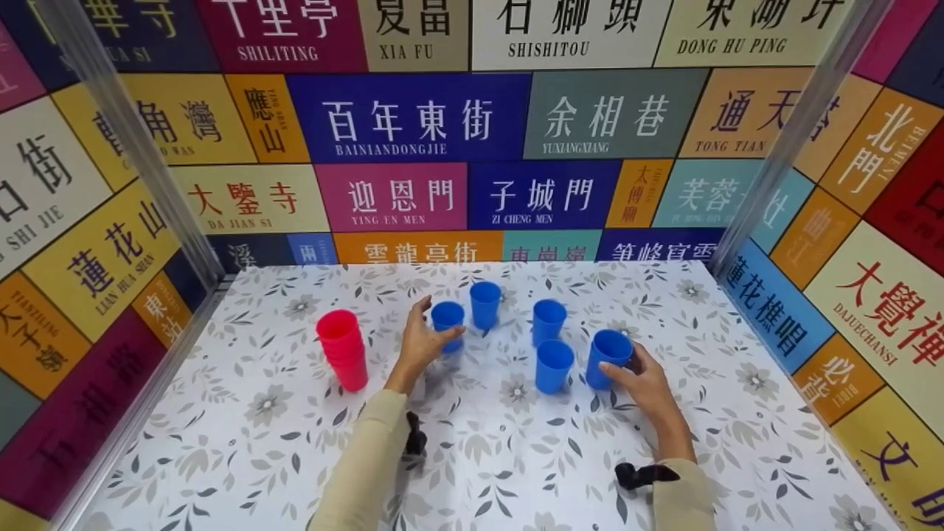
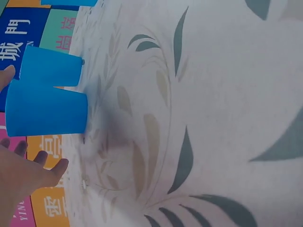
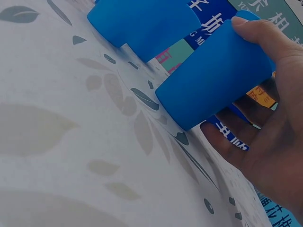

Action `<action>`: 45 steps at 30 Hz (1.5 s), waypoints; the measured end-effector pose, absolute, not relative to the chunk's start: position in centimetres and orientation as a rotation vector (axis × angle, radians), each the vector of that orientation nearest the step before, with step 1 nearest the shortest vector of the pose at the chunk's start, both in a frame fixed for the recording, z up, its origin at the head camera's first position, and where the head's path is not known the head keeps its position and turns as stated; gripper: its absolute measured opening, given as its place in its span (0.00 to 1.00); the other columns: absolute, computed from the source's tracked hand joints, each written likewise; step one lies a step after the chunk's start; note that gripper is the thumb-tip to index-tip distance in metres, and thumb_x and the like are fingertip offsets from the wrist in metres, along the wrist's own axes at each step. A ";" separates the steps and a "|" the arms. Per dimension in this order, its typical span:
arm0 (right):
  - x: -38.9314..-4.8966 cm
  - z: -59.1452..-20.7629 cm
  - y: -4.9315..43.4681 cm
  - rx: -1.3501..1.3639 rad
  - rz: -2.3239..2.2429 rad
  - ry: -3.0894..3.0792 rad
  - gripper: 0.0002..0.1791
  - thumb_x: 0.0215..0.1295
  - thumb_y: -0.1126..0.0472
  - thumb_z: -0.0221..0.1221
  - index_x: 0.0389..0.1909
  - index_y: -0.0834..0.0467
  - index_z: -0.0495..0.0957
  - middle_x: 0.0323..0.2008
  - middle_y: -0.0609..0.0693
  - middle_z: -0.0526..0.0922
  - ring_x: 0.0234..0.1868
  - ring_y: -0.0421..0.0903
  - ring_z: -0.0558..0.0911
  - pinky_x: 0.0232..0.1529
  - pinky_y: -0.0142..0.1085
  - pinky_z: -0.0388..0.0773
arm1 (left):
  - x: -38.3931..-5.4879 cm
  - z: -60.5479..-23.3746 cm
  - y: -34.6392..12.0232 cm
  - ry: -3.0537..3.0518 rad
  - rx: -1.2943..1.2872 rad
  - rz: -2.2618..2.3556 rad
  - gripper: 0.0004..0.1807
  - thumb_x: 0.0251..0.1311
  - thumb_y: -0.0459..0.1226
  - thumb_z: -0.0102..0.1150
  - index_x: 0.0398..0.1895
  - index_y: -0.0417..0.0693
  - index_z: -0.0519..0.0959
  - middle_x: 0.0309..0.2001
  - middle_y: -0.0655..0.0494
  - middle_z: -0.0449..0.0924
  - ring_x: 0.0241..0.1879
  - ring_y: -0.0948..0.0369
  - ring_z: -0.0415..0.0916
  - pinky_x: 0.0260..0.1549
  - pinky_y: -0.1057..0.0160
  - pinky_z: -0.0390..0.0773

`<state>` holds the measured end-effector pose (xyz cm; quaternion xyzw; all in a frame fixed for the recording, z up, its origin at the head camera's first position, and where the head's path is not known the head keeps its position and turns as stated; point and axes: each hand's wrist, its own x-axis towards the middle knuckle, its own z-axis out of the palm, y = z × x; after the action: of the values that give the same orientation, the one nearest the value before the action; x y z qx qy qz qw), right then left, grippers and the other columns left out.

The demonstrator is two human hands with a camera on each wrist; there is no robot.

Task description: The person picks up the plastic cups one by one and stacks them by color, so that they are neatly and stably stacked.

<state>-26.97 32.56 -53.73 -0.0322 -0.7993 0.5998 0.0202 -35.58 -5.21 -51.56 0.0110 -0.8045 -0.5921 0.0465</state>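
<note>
Blue cups (image 1: 554, 367): five
Left hand (image 1: 424, 345): fingers released, spread around one
Right hand (image 1: 647, 382): fingers grasping another
Table (image 1: 509, 464): white, leaf-patterned
Walls (image 1: 409, 118): colourful lettered panels

Head view bright; wrist views dimmer; shadows soft

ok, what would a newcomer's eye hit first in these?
Probably the sign wall behind the table. Then the red stack, left of five blue cups. Then two hands: left hand at the leftmost blue cup, right hand gripping the rightmost one.
</note>
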 end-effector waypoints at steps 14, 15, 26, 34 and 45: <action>-27.0 -53.6 32.3 -0.099 1.846 -2.510 0.45 0.65 0.53 0.66 0.78 0.58 0.54 0.75 0.65 0.61 0.78 0.61 0.59 0.78 0.55 0.52 | -36.0 -51.7 -4.7 -2.445 0.110 -1.848 0.46 0.50 0.36 0.76 0.72 0.44 0.61 0.74 0.42 0.62 0.74 0.46 0.61 0.74 0.48 0.62; -27.0 -53.6 32.3 -0.093 1.842 -2.510 0.45 0.65 0.53 0.66 0.77 0.58 0.54 0.75 0.65 0.61 0.77 0.61 0.59 0.78 0.55 0.52 | -36.1 -51.7 -4.6 -2.442 0.109 -1.844 0.45 0.50 0.36 0.76 0.71 0.43 0.61 0.74 0.41 0.62 0.74 0.45 0.61 0.74 0.48 0.63; -27.1 -53.4 32.4 -0.072 1.842 -2.503 0.44 0.65 0.53 0.66 0.77 0.58 0.55 0.75 0.65 0.62 0.78 0.61 0.59 0.78 0.55 0.53 | -35.9 -51.3 -4.1 -2.374 0.120 -1.815 0.40 0.52 0.33 0.74 0.66 0.37 0.63 0.67 0.34 0.69 0.68 0.41 0.69 0.67 0.45 0.71; -27.1 -53.6 32.4 -0.076 1.803 -2.509 0.45 0.64 0.51 0.67 0.76 0.59 0.56 0.74 0.64 0.63 0.77 0.62 0.60 0.78 0.57 0.54 | -35.9 -50.1 -3.1 -2.386 0.038 -1.792 0.40 0.54 0.37 0.73 0.70 0.40 0.65 0.69 0.39 0.69 0.70 0.45 0.68 0.69 0.47 0.70; -27.1 -53.7 32.6 -0.111 1.814 -2.519 0.44 0.64 0.51 0.67 0.76 0.57 0.57 0.74 0.64 0.64 0.77 0.61 0.61 0.78 0.56 0.54 | -35.1 -48.3 -1.1 -2.302 -0.086 -1.830 0.42 0.50 0.40 0.77 0.68 0.43 0.67 0.65 0.40 0.74 0.66 0.47 0.72 0.66 0.48 0.74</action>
<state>-27.09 32.62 -53.71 -0.0357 -0.8108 0.5840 0.0176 -35.10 -1.10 -48.32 -0.0290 -0.7785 -0.6190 0.0997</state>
